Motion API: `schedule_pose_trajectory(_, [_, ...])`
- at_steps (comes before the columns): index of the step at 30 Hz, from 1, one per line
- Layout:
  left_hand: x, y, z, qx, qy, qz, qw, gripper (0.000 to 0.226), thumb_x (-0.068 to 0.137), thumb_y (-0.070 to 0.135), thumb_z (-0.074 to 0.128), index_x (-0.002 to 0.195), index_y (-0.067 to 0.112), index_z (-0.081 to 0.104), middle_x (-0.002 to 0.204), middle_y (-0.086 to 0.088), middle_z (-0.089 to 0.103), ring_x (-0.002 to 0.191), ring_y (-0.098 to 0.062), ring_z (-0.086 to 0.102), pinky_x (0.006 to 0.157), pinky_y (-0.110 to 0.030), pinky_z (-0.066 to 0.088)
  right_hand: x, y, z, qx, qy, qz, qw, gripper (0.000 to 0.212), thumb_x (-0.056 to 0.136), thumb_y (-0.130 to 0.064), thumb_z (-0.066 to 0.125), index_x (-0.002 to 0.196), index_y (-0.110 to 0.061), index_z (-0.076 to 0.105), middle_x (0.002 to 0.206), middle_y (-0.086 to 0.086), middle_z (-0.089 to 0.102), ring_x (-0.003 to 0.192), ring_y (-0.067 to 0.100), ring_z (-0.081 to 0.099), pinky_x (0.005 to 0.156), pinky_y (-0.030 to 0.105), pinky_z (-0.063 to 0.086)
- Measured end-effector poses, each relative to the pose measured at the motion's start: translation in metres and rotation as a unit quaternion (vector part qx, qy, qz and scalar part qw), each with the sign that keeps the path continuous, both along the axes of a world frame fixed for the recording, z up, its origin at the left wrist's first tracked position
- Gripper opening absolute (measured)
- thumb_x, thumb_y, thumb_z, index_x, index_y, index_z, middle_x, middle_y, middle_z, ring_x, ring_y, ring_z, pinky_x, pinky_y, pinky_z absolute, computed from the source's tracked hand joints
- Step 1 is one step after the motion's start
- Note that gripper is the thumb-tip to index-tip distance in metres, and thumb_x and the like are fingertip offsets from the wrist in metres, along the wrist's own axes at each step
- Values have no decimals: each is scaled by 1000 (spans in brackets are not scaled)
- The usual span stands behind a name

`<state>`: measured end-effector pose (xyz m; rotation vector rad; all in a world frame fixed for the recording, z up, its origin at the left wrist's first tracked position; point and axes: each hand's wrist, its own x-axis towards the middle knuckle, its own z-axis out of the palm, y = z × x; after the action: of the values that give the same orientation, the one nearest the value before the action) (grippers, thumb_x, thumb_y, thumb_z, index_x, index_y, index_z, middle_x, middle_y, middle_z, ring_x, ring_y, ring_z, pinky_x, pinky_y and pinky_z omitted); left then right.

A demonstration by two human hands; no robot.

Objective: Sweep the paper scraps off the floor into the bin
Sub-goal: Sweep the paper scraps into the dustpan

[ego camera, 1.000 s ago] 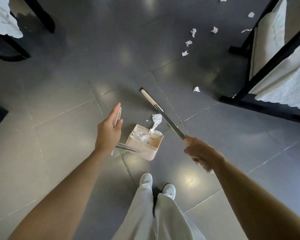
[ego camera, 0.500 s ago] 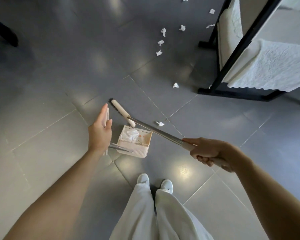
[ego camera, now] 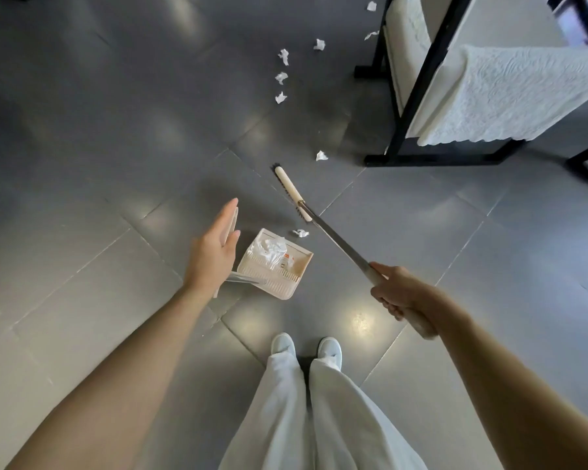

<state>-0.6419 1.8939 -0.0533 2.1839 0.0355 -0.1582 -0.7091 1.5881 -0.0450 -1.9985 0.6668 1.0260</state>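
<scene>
Fingers (ego camera: 389, 308) of the right hand (ego camera: 398, 293) are curled round the cream grip of the broom (ego camera: 336, 242), and those of the left hand (ego camera: 214, 252) lie straight and pressed together along the upright handle of the dustpan (ego camera: 275, 269). Some paper scraps already sit in the dustpan; one scrap (ego camera: 301, 233) lies on the floor (ego camera: 116, 164) just beside its mouth, and the others (ego camera: 281, 78) lie well apart. Being crumpled, soft and very light, the scraps probably skid or lift under a fast stroke, so use short, low strokes with the stiff broom held high on its grip.
</scene>
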Motion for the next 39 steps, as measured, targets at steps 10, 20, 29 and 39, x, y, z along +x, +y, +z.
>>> schedule_pose_trajectory(10, [37,-29,0,69,-34,-46,996,53,96,9,51,144,28,40,137,5,54,118,-22,56,94,-22,38,-19,6,-7,85,107,-39,990,32,83,1,40,103,-20,53,46,1,40,33,12,34,38,17,32])
schedule_pose_trajectory(20, [63,-30,9,7,-53,-14,998,51,93,-3,50,141,11,42,134,10,46,124,2,35,87,10,21,29,-33,49,91,38,-47,994,73,85,5,43,147,-33,35,52,4,40,38,12,34,36,17,31])
schedule_pose_trajectory(29, [164,-67,23,-14,-70,-5,997,51,94,-3,48,142,12,41,136,15,39,126,4,39,94,3,26,124,-57,34,97,-61,-129,985,68,89,2,45,148,-30,34,62,7,45,44,13,39,38,21,36])
schedule_pose_trajectory(39, [320,-132,16,25,-40,-6,999,52,95,3,51,142,24,43,128,24,43,121,1,47,87,5,27,300,-132,2,97,-46,-161,981,56,89,3,45,139,-22,43,59,7,46,44,14,40,39,24,38])
